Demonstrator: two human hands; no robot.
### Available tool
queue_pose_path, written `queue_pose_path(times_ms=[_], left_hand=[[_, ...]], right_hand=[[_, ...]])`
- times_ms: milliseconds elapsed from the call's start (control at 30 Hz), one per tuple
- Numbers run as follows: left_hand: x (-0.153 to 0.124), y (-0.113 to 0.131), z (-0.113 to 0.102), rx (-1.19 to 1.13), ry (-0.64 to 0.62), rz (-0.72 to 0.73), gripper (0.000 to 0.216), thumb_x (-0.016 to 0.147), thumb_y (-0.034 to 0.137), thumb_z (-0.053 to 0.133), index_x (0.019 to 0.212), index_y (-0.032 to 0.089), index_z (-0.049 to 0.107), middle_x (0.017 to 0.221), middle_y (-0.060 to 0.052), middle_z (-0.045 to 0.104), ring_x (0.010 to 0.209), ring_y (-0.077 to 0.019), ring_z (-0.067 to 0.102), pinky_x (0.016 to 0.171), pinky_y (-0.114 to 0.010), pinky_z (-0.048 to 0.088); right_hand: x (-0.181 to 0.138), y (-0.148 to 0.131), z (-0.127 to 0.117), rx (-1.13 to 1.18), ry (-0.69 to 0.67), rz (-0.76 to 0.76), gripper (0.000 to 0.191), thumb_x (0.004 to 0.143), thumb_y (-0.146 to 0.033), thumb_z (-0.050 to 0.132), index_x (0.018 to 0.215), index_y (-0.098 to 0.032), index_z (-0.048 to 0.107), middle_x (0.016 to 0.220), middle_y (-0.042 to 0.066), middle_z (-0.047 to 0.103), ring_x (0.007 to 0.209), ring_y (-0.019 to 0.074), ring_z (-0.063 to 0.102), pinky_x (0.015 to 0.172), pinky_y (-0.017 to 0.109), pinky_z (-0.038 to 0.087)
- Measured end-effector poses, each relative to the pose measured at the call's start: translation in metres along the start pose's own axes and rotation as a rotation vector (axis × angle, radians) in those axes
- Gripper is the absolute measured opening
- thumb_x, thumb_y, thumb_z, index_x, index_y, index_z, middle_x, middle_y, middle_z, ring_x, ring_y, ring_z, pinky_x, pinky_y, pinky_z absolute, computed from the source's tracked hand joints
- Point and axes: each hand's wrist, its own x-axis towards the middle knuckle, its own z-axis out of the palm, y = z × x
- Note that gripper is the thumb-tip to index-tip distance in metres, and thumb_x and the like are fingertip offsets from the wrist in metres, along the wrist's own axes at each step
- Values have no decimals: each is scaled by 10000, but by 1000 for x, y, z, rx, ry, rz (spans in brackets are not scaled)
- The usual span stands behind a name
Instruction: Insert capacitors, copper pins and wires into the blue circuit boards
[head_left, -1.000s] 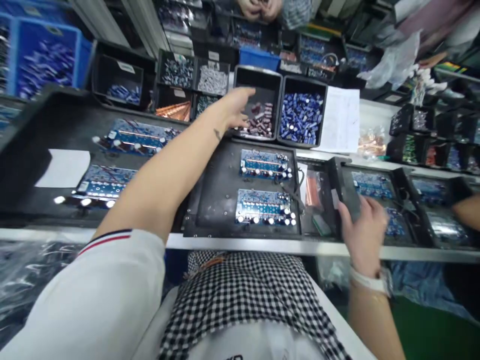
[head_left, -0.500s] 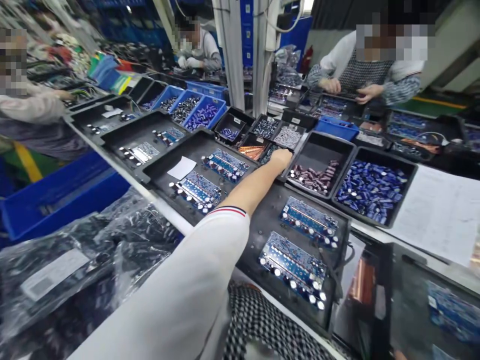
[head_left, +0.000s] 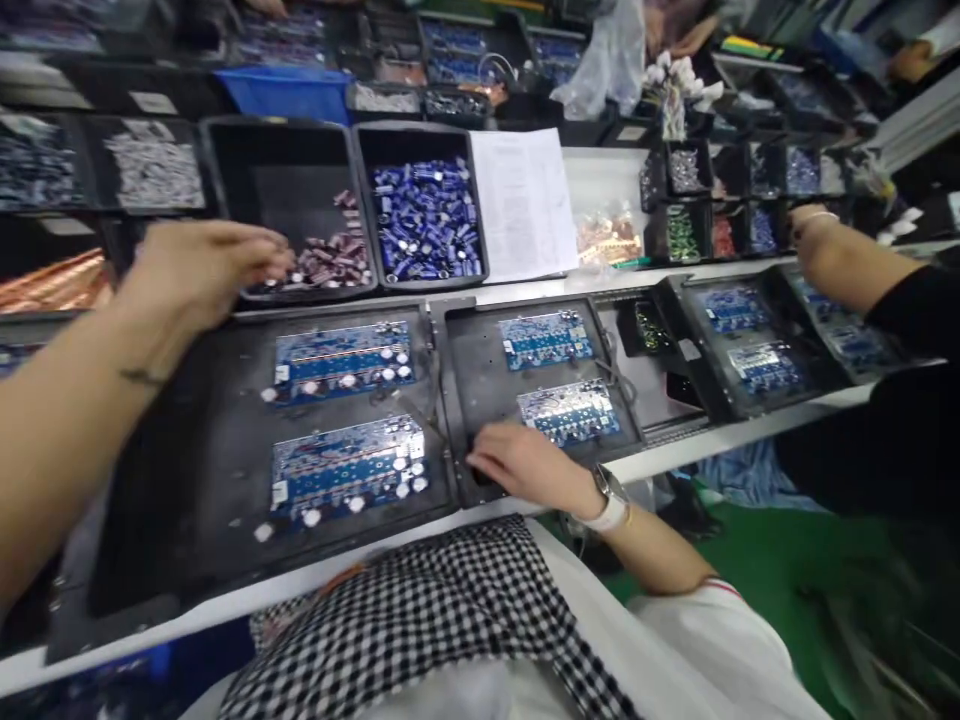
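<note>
My left hand (head_left: 214, 262) is over the front left corner of a black bin (head_left: 277, 190) of brownish-purple capacitors (head_left: 334, 258). Its fingers are drawn together, and whatever may be between them is too blurred to tell. My right hand (head_left: 525, 465) sits low at the front left corner of a black tray (head_left: 480, 385), fingers bent and close together; their tips hide any small thing held. That tray carries two blue circuit boards (head_left: 546, 340). In the larger tray (head_left: 202, 440) to its left lie two more circuit boards (head_left: 345, 465), with round silvery-topped capacitors along their edges.
A bin of blue capacitors (head_left: 427, 225) stands beside a printed sheet (head_left: 523, 205). Bins of small parts (head_left: 154, 170) line the back left. On the right, a co-worker's arm (head_left: 847, 255) reaches toward small bins above further trays (head_left: 757, 395).
The view has swung right. My left hand, formerly reaching out to the small-parts bins, is now nearer, beside the brownish-purple capacitor bin. My right hand is now in view at the neighbouring tray.
</note>
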Motion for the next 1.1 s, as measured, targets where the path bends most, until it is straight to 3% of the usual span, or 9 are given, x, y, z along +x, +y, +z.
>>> queue_pose_path(times_ms=[33, 67, 167, 267, 367, 533, 633, 867, 1100], left_hand=[[-6, -14, 15, -19, 100, 16, 28, 874, 175, 686, 892, 155, 694, 778, 50, 674, 775, -56, 619, 725, -124, 486], [-14, -28, 34, -14, 72, -38, 86, 831, 159, 726, 908, 123, 711, 818, 22, 702, 795, -74, 631, 741, -145, 497], [-43, -58, 99, -125, -179, -248, 237, 738, 224, 819, 908, 82, 735, 846, -54, 709, 741, -96, 621, 659, -179, 488], [-58, -67, 151, -309, -249, -337, 223, 699, 250, 845, 785, 89, 716, 748, -33, 642, 614, -50, 514, 544, -157, 398], [-60, -65, 179, -383, -229, -360, 209, 700, 251, 829, 736, 89, 701, 663, -4, 556, 576, -48, 435, 497, -166, 315], [-53, -67, 202, -288, -164, -321, 191, 735, 270, 761, 702, 98, 686, 676, -17, 554, 589, -72, 427, 521, -202, 306], [-48, -68, 212, -236, -143, -335, 216, 769, 301, 716, 806, 90, 740, 748, -57, 613, 640, -99, 480, 577, -222, 358], [-38, -71, 224, -133, -215, -420, 237, 795, 293, 671, 866, 100, 789, 788, -58, 578, 700, -109, 470, 578, -215, 347], [-36, -77, 224, -106, -249, -467, 290, 779, 367, 737, 968, 157, 803, 812, -39, 573, 718, -106, 447, 643, -208, 365]], right_hand=[[2, 6, -10, 56, 86, 14, 242, 1015, -307, 463, 928, -174, 645, 906, 55, 673, 858, 162, 631, 797, 297, 513], [4, 11, -20, 112, 199, 28, 199, 1005, -291, 487, 996, -177, 651, 948, 56, 684, 891, 157, 639, 823, 295, 518], [10, 26, -48, 250, 498, 12, 228, 971, -244, 558, 1189, -225, 621, 1047, 43, 690, 948, 145, 649, 901, 315, 529], [14, 34, -62, 297, 586, -33, 271, 942, -226, 610, 1209, -270, 616, 1056, 22, 688, 930, 140, 651, 888, 327, 549], [12, 38, -62, 234, 592, -40, 205, 942, -224, 608, 1141, -267, 636, 1030, 22, 698, 965, 155, 649, 888, 335, 553], [0, 57, -54, -63, 538, -49, 250, 974, -145, 491, 1141, -233, 654, 1064, 70, 695, 1020, 183, 632, 922, 334, 530], [-6, 93, -66, -137, 452, 39, 297, 970, -110, 450, 1145, -205, 671, 1068, 86, 692, 1001, 189, 629, 880, 326, 526], [2, 218, -122, 149, 445, 406, 128, 860, -127, 630, 929, -144, 736, 812, 41, 726, 764, 169, 664, 778, 330, 514], [10, 246, -116, 158, 381, 330, 110, 808, -104, 677, 852, -160, 761, 940, 45, 641, 859, 157, 608, 776, 318, 486]])
